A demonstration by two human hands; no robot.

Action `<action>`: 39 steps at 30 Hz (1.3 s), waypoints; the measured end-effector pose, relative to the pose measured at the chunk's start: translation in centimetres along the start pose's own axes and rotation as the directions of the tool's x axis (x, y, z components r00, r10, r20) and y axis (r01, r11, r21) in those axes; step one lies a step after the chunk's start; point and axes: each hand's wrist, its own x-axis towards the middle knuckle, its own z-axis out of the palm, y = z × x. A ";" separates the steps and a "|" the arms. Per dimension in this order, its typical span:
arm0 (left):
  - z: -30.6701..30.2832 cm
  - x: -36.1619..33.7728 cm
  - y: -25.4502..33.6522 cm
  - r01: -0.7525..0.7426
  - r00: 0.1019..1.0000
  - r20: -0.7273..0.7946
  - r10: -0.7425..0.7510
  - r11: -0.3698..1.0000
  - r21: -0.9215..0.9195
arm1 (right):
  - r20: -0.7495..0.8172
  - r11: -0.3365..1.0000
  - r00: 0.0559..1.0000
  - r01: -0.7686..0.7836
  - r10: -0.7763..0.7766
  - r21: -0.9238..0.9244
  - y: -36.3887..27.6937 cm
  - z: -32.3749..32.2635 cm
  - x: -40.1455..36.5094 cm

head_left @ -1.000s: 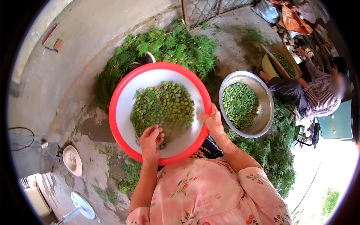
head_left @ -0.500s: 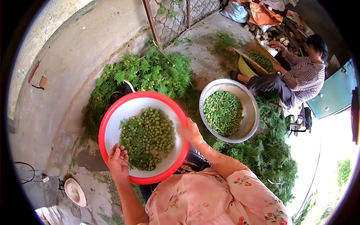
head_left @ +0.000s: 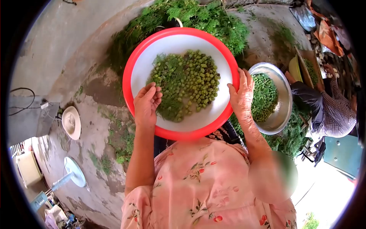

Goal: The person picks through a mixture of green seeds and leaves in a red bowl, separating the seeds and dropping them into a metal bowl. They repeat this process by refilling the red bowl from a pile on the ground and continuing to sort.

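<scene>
From here I have my right grip (head_left: pixel 242 93) pinching the basin (head_left: pixel 127 76) by its rim, thumb inside; my left grip (head_left: pixel 148 101) curls over the opposite edge, and whether it pinches anything I can't tell. Between them lie green fruit (head_left: pixel 207 74) and sprigs (head_left: pixel 162 87). A steel bowl (head_left: pixel 281 103) crowds the right grip's outer side, a person (head_left: pixel 337 114) sits farther out, branches (head_left: pixel 225 23) spread beyond both, and a hat (head_left: pixel 71 123) is well left.

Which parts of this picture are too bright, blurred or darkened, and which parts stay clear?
In the head view, the bright area at lower right is washed out to white; in the head view, a round blur hides part of the right arm; in the head view, the corners are black; in the head view, the left hand and red-rimmed basin look fairly clear.
</scene>
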 end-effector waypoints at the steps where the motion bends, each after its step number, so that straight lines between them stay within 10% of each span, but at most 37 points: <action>1: 0.1 -0.1 0.0 -0.003 1.000 -0.015 0.003 1.000 0.009 | -0.054 0.995 0.994 0.099 -0.099 -0.012 -1.4 -0.7 0.5; 4: 0.2 -0.1 0.0 -0.010 0.999 -0.041 0.011 1.000 0.022 | 0.082 0.952 0.971 0.199 -0.223 0.230 -2.9 0.0 1.3; 6: 0.2 -0.3 0.2 -0.012 0.999 -0.042 0.013 1.000 0.022 | 0.270 0.841 0.948 -0.006 -0.167 0.541 -4.1 1.7 1.1; 14: 0.2 -0.7 -0.3 -0.035 0.999 -0.025 0.036 0.999 0.010 | 0.661 0.890 0.608 0.193 -0.439 0.413 -7.7 8.0 -0.8; 18: 0.0 -0.6 -0.5 -0.030 0.999 -0.016 0.030 1.000 0.005 | 0.841 0.942 0.468 0.307 -0.272 0.134 -10.6 8.2 -0.9; 24: 0.1 -0.7 -0.4 -0.027 0.999 -0.018 0.027 1.000 0.012 | 0.713 0.919 0.588 0.325 -0.383 0.225 -9.2 9.2 -2.4; 32: 0.1 -0.7 -0.5 -0.017 1.000 -0.009 0.017 0.999 0.043 | 0.781 0.944 0.605 -0.143 -0.156 0.299 -7.3 9.7 -1.6; 39: -0.1 -0.5 -1.2 -0.016 0.999 0.043 0.007 0.977 0.213 | 0.888 0.591 0.459 -0.714 -0.009 0.375 -7.2 8.1 0.0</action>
